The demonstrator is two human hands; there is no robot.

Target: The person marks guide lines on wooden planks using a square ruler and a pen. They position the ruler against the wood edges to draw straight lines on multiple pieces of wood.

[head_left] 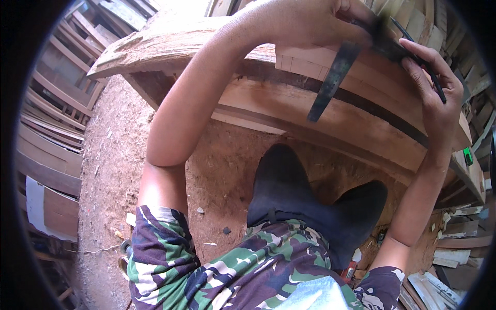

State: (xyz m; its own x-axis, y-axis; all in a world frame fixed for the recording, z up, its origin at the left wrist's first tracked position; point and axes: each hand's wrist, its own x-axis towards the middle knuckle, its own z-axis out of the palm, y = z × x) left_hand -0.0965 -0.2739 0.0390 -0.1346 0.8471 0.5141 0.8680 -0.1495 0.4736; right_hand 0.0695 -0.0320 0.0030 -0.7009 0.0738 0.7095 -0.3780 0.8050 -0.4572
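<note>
My left hand (330, 23) reaches over the workbench (320, 106) at the top of the view, its fingers closed on a try square. The square's dark, worn metal blade (335, 82) lies across a pale wooden board (305, 62) and sticks out past its near edge. Thin pencil lines cross the board to the left of the blade. A dark, slim pencil (438, 85) is held in my right hand (442, 88), between thumb and fingers, beside the square's dark stock. The area around the stock is blurred.
Wooden pieces are stacked along the left (59, 124). Offcuts (454, 258) lie at the lower right. A small green object (468, 156) sits at the bench's right end. My knees (281, 170) are close to the bench, above a dirt floor (119, 150) with shavings.
</note>
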